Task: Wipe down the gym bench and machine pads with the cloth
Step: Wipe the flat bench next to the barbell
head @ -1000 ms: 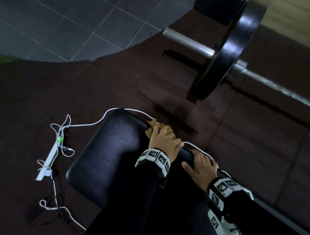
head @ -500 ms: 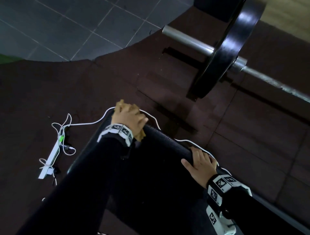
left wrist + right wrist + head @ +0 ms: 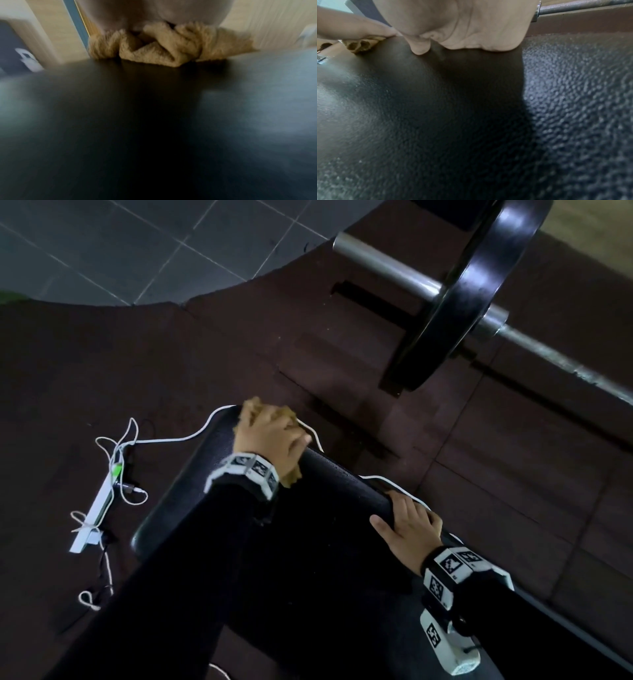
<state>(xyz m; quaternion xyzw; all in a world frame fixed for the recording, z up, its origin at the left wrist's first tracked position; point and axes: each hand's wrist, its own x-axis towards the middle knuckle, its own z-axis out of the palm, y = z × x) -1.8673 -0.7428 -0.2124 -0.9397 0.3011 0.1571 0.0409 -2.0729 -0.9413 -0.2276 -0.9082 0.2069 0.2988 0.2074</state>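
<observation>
The black padded bench (image 3: 191, 491) runs away from me in the head view. At its far end my left hand (image 3: 270, 436) presses a bunched tan cloth (image 3: 255, 405) down on the pad, fingers spread over it. The left wrist view shows the cloth (image 3: 161, 48) squashed under the palm on the pad (image 3: 154, 121). My right hand (image 3: 407, 522) holds the pad's right edge nearer to me, thumb on top and fingers bent over the side. In the right wrist view the palm and thumb (image 3: 419, 50) lie on the grained pad (image 3: 471, 121), with the cloth (image 3: 361, 45) beyond.
A barbell with a steel bar (image 3: 383, 265) and a large black plate (image 3: 462, 296) lies on the dark rubber floor beyond and to the right of the bench. A white power strip (image 3: 99, 505) with tangled white cables (image 3: 178, 440) lies on the floor to the left.
My left hand slid the cloth from the pad's right edge, beside the right hand, out to the far end, where it stays. The right hand has kept its hold.
</observation>
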